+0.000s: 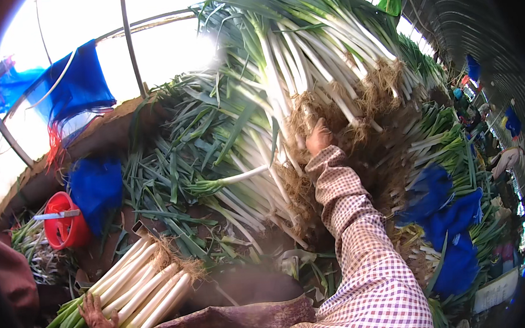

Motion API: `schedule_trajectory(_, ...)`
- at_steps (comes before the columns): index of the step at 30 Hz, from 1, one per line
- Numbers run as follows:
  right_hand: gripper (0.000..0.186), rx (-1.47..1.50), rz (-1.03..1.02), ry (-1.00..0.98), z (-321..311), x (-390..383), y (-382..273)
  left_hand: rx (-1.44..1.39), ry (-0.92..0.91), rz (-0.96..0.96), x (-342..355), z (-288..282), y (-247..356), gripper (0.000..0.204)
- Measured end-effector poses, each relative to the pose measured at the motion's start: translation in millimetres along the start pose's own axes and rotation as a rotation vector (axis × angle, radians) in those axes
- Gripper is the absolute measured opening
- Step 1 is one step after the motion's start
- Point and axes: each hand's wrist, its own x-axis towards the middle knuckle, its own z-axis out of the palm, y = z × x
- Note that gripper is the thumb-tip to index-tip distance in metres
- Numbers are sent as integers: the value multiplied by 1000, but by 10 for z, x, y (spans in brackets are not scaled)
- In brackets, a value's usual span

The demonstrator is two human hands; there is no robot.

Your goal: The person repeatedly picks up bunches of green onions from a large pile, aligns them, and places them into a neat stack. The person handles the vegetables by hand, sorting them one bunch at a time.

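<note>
My left hand [97, 316] lies on a bunch of trimmed leeks [143, 282] at the lower left, fingers spread over the stalks where white turns to green. The roots of that bunch point up and to the right. My right arm, in a checked sleeve, stretches forward to a tall heap of leeks [284, 72]. There my right hand [319, 137] is closed on the root end of a leek [307, 114]; roots partly hide its fingertips. Green tops in the heap lean away from me, and brown roots face me.
A red plastic basket [64, 221] holding a pale-handled tool stands at the left. Blue netting [96, 189] lies beside it, and more blue cloth [452, 224] at the right. Loose leek leaves [166, 164] cover the ground. Other people [509, 164] are far off right.
</note>
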Motion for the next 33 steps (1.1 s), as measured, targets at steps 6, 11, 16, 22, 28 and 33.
schedule_trajectory(6,67,29,-5,30,201,-379,50,-40,70,36,-10,-72,104,72)
schedule_trajectory(11,49,66,-104,244,598,-800,218,-36,111,7,-19,-29,117,70)
schedule_trajectory(16,46,178,-59,93,943,-1605,377,35,104,28,1,30,60,70)
schedule_trajectory(22,51,283,-53,98,1263,-2108,437,57,92,70,12,4,19,70)
schedule_trajectory(28,59,392,-24,-68,1666,-2983,462,38,138,75,14,104,-20,69)
schedule_trajectory(33,55,319,-48,-356,2081,-3453,655,188,99,52,33,146,-73,67)
